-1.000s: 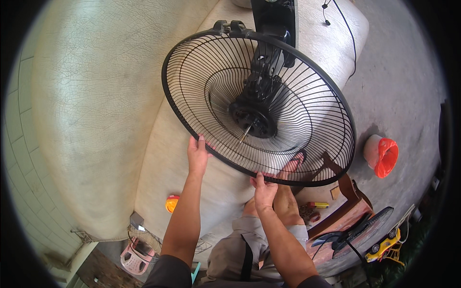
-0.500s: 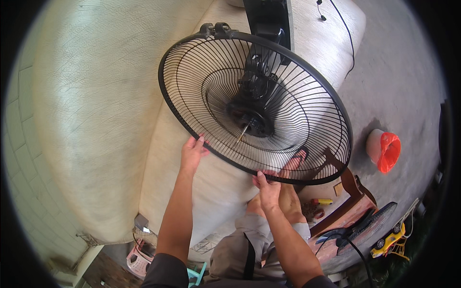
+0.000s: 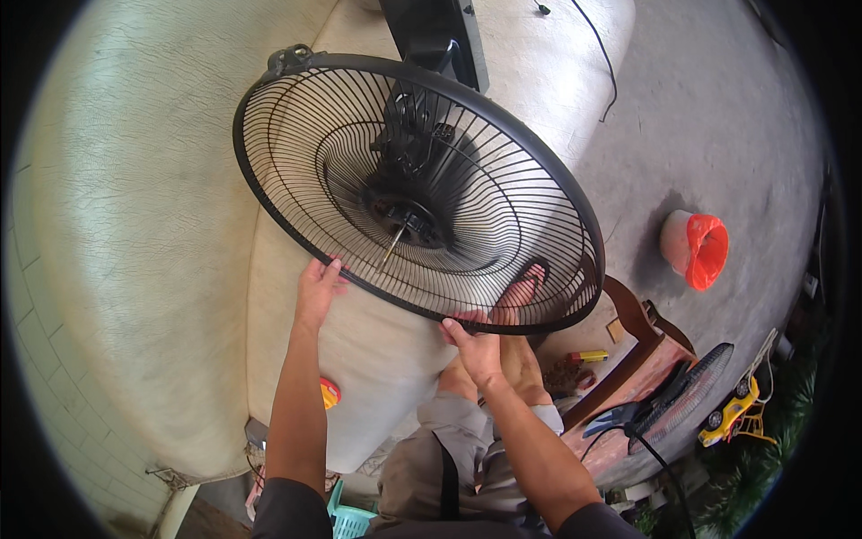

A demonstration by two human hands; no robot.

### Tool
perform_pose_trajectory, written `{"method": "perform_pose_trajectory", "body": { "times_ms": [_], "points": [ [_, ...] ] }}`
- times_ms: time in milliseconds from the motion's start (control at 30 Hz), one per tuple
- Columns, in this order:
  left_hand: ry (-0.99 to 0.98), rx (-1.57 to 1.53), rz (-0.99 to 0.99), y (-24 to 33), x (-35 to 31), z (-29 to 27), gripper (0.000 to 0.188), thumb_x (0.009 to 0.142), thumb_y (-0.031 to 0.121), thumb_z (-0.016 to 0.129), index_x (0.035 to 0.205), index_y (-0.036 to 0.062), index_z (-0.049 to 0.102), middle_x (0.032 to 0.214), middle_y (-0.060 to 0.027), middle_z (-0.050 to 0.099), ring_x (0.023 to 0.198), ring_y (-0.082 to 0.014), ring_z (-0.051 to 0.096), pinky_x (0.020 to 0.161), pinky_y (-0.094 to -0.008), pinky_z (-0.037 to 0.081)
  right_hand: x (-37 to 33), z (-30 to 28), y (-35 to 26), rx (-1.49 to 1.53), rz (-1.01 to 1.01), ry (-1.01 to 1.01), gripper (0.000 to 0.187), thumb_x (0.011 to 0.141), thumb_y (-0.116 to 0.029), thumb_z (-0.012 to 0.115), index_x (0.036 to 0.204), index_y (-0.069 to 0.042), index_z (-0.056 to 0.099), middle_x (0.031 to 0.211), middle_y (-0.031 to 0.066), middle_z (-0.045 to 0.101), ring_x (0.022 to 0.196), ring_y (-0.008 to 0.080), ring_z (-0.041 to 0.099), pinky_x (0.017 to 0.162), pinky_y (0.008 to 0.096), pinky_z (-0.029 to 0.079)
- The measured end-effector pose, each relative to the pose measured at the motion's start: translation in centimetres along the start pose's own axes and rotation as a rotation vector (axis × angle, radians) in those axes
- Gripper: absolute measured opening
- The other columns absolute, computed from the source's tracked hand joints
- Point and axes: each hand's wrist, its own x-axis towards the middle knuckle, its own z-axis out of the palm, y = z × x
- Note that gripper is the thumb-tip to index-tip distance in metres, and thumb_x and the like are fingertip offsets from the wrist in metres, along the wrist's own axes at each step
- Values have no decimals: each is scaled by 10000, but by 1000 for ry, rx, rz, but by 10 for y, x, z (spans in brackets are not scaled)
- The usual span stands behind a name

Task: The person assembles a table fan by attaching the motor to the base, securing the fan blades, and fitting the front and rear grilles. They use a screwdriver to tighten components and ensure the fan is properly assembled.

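A black fan's rear wire guard (image 3: 296, 162) lies tilted in front of me, its open side facing me. At its centre sit the dark motor housing (image 3: 404, 216) and a thin bare metal shaft (image 3: 391, 247); no blades are on it. My left hand (image 3: 318, 293) grips the near rim on the left, thumb over the edge and fingers partly behind the wires. Further right along the same rim, my right hand (image 3: 474, 352) is closed on it too. Behind the guard, the fan's black stand (image 3: 435, 40) rests on the pale sofa.
The cream sofa (image 3: 162, 180) fills the left and middle. On the grey floor (image 3: 718, 135) stands a bin (image 3: 680, 238) with a red liner. A wooden piece of furniture (image 3: 628, 359), another wire guard (image 3: 709, 377) and a yellow toy car (image 3: 729, 411) lie at lower right.
The whole view has shifted, with the fan and both hands lower left in relation to the room. A red and yellow round thing now shows beside my left forearm. Both hands keep their grip.
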Motion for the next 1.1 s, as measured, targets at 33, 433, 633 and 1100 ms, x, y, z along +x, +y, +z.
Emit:
{"method": "perform_pose_trajectory", "body": {
  "times_ms": [33,433,633,1100],
  "points": [
    [9,-13,18,-2,-1,0,271,986,193,579,1219,53,575,1022,-43,659,738,-99,594,639,-253,532,-3,1,0,11,-1,12,148,853,7,713,908,45,581,827,80,639,683,145,643,619,258,570],
    [85,-79,16,-11,8,8,234,1000,248,566,1161,83,528,982,-39,601,812,-132,611,751,-303,546,-31,-23,-5,-582,89,-82,679,844,-334,754,1323,59,479,1198,218,618,1079,276,641,918,352,523],
    [90,-35,3,-20,1,0,491,981,386,578,1277,18,443,1097,-123,569,987,-220,608,891,-376,530,-93,-110,-7,-358,-20,237,504,920,-289,655,1275,37,507,1016,182,674,913,246,684,785,334,556],
    [449,-168,-55,-24,-75,4,1038,889,696,500,1511,-35,106,1465,-282,286,1312,-353,433,1087,-405,429,-305,-396,297,169,566,1525,354,861,-286,684,1056,-30,536,929,120,604,786,220,571,687,346,469]
  ]
}}
